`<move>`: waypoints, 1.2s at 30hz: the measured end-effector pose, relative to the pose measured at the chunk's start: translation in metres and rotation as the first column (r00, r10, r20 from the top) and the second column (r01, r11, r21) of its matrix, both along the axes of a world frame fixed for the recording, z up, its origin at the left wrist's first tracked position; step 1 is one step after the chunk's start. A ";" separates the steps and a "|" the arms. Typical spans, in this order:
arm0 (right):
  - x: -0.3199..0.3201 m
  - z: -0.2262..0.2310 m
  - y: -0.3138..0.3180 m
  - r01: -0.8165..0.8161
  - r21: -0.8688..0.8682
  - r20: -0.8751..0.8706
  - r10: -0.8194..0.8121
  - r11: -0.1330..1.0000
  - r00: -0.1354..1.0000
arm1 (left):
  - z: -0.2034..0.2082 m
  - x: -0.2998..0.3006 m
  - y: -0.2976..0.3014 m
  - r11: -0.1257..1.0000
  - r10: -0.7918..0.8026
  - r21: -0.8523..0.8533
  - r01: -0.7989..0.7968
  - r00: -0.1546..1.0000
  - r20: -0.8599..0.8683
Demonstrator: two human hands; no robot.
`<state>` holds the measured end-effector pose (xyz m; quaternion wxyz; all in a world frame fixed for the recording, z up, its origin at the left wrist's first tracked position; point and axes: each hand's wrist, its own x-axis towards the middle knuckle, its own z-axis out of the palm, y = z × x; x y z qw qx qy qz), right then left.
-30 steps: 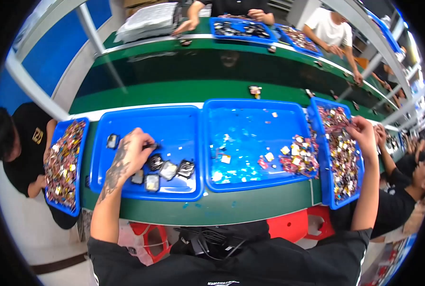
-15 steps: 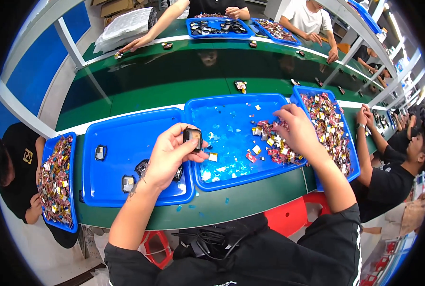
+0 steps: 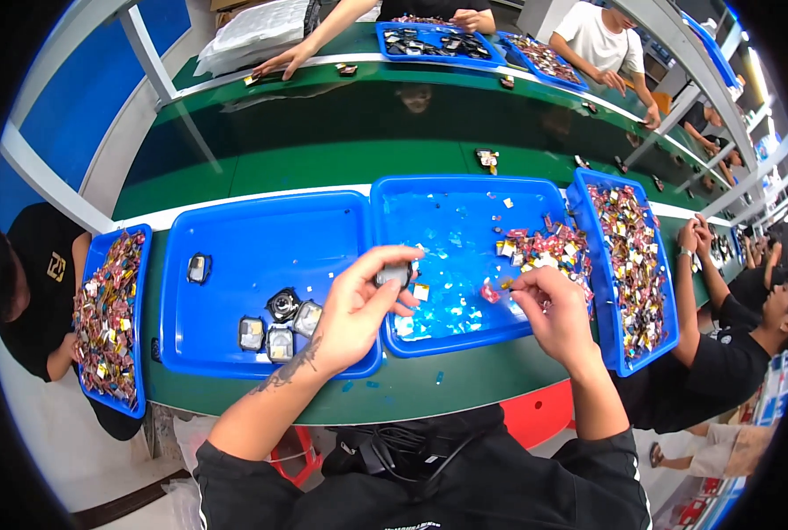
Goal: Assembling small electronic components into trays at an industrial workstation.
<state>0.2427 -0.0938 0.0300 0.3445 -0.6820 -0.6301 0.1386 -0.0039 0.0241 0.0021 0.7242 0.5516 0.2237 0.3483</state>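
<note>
My left hand (image 3: 350, 314) is closed around a dark watch case (image 3: 395, 273), held above the gap between the two middle blue trays. Between the thumb and fingertips of my right hand (image 3: 557, 316) is a small pink-and-yellow part (image 3: 493, 290), with fine details too small to make out. That hand is over the right middle tray (image 3: 464, 340), in front of a pile of similar small parts (image 3: 548, 247). Several more watch cases lie in the left middle tray (image 3: 261, 212), among them a black one (image 3: 283, 305) and a grey-faced one (image 3: 251, 333).
Blue trays full of small parts stand at the far left (image 3: 111, 327) and right (image 3: 628, 265). Behind them runs a green conveyor belt (image 3: 323, 132) carrying spaced pieces. Co-workers sit across the belt and on both sides. Blue film scraps (image 3: 372, 384) lie along the table's front edge.
My right hand has come away from the pile, toward me, with a small part in its fingertips. My left hand has turned the watch case. The whole view has shifted slightly.
</note>
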 end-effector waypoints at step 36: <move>-0.070 -0.017 0.027 -0.120 0.034 -0.742 0.106 0.992 0.662 | -0.006 0.008 -0.019 0.955 0.193 0.257 -0.150 0.969 -0.155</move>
